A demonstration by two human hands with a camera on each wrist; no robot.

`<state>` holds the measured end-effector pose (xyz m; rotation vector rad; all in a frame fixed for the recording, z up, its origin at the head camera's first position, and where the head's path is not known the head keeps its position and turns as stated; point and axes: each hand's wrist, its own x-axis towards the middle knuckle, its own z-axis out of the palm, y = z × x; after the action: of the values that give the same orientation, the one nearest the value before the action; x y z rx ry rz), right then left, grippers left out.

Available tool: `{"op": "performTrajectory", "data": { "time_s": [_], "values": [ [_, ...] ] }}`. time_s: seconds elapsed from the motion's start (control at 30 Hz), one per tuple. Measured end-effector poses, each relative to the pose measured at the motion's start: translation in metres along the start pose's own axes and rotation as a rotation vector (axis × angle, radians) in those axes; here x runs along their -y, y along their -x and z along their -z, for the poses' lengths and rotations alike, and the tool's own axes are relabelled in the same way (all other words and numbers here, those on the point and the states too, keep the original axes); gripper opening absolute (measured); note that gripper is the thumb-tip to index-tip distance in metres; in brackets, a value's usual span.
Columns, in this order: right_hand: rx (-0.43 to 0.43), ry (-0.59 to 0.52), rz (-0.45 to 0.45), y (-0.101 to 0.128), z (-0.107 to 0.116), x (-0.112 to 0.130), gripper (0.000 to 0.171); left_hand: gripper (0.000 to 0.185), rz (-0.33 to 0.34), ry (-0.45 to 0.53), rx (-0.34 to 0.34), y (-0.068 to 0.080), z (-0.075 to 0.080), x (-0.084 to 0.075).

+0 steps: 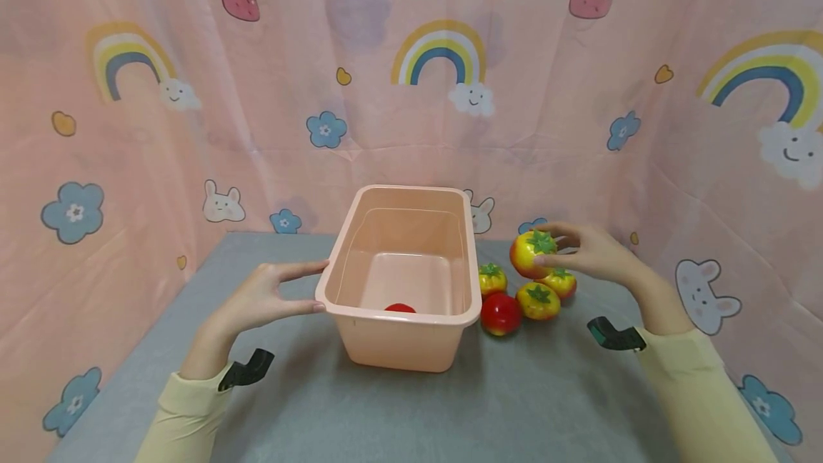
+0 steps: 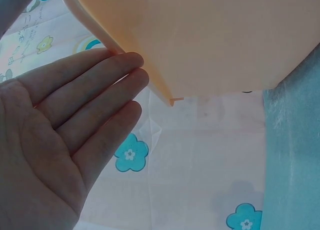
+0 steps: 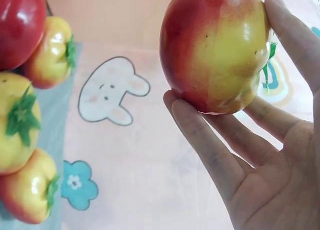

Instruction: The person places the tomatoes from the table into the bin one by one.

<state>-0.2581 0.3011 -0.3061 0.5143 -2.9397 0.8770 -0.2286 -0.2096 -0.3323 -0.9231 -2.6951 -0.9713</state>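
My right hand (image 1: 594, 252) pinches a yellow-and-red tomato (image 1: 529, 254) with a green leafy top, thumb on one side and fingers on the other. It is held up over the other tomatoes, as the right wrist view (image 3: 215, 50) also shows. At the left side of a pink plastic bin (image 1: 401, 338), my left hand (image 1: 257, 299) touches the rim with its thumb and fingers extended. Straight fingers (image 2: 107, 85) lie against the bin's edge in the left wrist view. Inside the bin, a red round thing (image 1: 401, 308) shows partly above the near rim.
Right of the bin sit a red tomato (image 1: 501, 314) and several yellow ones, among them a near yellow tomato (image 1: 539, 301) and one beside the bin wall (image 1: 491, 279). A grey-blue table (image 1: 514, 406) carries everything. Behind it hangs a pink patterned curtain (image 1: 276, 127).
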Motion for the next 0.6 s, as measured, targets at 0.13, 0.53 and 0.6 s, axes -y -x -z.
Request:
{"op": "performTrajectory", "data": {
  "time_s": [0.13, 0.53, 0.6],
  "values": [
    [0.007, 0.007, -0.006, -0.006, 0.002, 0.009, 0.061, 0.065, 0.004, 0.005, 0.002, 0.0, 0.0, 0.0],
    [0.041, -0.019, 0.019, -0.028, 0.001, 0.033, 0.064, 0.065, 0.0, 0.001, 0.001, 0.0, 0.0, 0.0],
    [0.046, -0.014, 0.026, -0.031, 0.001, 0.037, 0.065, 0.065, 0.002, 0.002, 0.002, 0.0, 0.0, 0.0]
  ]
}}
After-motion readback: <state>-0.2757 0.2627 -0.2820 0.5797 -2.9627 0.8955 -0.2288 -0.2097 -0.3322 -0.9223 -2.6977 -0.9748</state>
